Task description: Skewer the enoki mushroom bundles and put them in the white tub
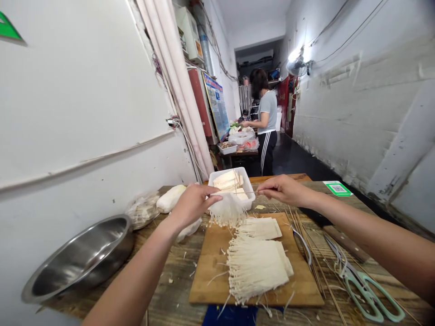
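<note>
My left hand (194,202) pinches a flat bunch of enoki mushrooms (227,210), its caps hanging down above the cutting board (210,276). Between finger and thumb, my right hand (283,189) grips the end of a thin bamboo skewer (250,193), which runs left to the bunch. Whether the tip has gone through the mushrooms is hidden. Behind them stands a white plastic tray (251,198) with skewered enoki bunches (228,179) inside. A large enoki slab (258,267) lies on the board, with a smaller one (261,227) beyond it.
A steel bowl (78,258) and bagged mushrooms (143,210) sit left. On the right lie loose skewers (311,258), green-handled scissors (370,290) and a wooden-handled knife (346,242). A co-worker (268,113) stands at a farther table. A green QR card (337,188) lies far right.
</note>
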A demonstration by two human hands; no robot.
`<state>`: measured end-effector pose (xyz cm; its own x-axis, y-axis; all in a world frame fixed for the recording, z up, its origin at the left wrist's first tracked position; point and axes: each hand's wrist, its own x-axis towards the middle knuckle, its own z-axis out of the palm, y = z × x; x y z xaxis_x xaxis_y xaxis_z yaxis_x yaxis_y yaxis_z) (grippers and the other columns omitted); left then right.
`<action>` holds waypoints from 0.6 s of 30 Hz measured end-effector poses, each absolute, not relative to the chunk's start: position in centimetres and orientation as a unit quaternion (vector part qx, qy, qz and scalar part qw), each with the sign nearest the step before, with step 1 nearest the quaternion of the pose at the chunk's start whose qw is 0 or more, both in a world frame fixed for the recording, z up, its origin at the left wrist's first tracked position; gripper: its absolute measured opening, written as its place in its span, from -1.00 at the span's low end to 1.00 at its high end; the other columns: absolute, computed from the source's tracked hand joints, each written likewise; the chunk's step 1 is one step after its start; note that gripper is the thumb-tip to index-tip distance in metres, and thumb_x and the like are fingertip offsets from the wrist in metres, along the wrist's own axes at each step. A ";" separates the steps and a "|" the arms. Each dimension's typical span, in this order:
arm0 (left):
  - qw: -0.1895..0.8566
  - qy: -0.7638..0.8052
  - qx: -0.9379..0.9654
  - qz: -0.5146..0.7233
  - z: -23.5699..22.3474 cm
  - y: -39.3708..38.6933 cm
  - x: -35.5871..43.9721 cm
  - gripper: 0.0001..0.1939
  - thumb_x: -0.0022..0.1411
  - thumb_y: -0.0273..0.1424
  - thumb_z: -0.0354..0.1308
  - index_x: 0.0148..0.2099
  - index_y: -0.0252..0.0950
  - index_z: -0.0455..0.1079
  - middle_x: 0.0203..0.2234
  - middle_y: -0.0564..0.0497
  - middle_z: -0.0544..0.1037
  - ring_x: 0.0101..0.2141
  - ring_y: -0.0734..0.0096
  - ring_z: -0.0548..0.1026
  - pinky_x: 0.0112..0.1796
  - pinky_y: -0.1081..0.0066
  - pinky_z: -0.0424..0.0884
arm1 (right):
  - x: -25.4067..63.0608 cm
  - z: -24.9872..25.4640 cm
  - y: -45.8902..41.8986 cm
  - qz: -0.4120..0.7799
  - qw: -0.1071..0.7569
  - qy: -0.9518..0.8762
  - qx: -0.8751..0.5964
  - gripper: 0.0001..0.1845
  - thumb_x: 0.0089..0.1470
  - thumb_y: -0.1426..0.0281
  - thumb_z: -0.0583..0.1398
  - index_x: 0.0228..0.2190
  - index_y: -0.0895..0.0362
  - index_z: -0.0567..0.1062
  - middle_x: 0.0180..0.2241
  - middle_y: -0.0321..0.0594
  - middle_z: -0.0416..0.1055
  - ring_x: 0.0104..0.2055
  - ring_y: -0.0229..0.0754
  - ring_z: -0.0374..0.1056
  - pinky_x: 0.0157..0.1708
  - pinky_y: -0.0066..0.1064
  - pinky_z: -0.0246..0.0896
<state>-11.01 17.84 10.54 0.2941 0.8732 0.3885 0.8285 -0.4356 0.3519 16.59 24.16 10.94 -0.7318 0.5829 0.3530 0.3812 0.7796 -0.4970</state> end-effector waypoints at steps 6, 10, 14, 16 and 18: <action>0.067 0.580 0.765 0.271 11.4 18.0 -12.3 -0.70 0.17 -0.17 0.08 -0.24 -0.19 0.57 -0.30 0.03 0.63 -0.30 0.19 0.55 -0.33 0.41 0.36 | 16.7 9.8 25.3 0.121 0.275 -0.907 -0.294 -0.76 0.10 0.34 0.13 -0.25 0.08 0.58 -0.28 -0.19 0.55 -0.29 -0.14 0.43 -0.29 -0.39 0.18; 0.007 0.582 0.773 0.253 12.1 18.9 -12.8 -0.67 0.16 -0.12 0.08 -0.23 -0.19 0.57 -0.27 0.00 0.63 -0.27 0.14 0.55 -0.29 0.39 0.35 | 15.6 9.1 25.1 0.103 0.255 -0.912 -0.305 -0.77 0.12 0.40 0.12 -0.25 0.05 0.57 -0.31 -0.26 0.56 -0.31 -0.20 0.43 -0.31 -0.45 0.20; 0.001 0.591 0.763 0.263 12.8 19.9 -12.9 -0.67 0.16 -0.13 0.08 -0.23 -0.20 0.57 -0.26 0.00 0.63 -0.26 0.15 0.55 -0.29 0.39 0.35 | 14.7 9.5 25.9 0.041 0.303 -0.880 -0.363 -0.78 0.10 0.45 0.11 -0.39 0.13 0.58 -0.37 -0.15 0.52 -0.30 -0.11 0.38 -0.28 -0.35 0.16; 0.033 0.610 0.735 0.294 12.8 20.4 -13.0 -0.66 0.13 -0.12 0.11 -0.22 -0.21 0.57 -0.30 0.03 0.63 -0.28 0.16 0.55 -0.31 0.40 0.35 | 14.8 10.2 26.7 0.010 0.333 -0.863 -0.381 -0.80 0.08 0.45 0.12 -0.35 0.15 0.57 -0.33 -0.09 0.50 -0.22 -0.05 0.34 -0.21 -0.29 0.13; 0.082 0.622 0.701 0.338 12.3 20.8 -13.2 -0.64 0.09 -0.11 0.15 -0.21 -0.23 0.57 -0.33 0.05 0.64 -0.29 0.17 0.54 -0.30 0.40 0.36 | 15.1 11.0 27.4 -0.007 0.373 -0.842 -0.390 -0.75 0.07 0.44 0.13 -0.20 0.14 0.52 -0.28 -0.11 0.46 -0.22 -0.08 0.32 -0.20 -0.29 0.15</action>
<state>-13.22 20.81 12.34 -0.0025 0.9281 0.3724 0.8169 -0.2128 0.5361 15.11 27.43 10.97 -0.4180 0.6512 0.6335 0.6611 0.6963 -0.2795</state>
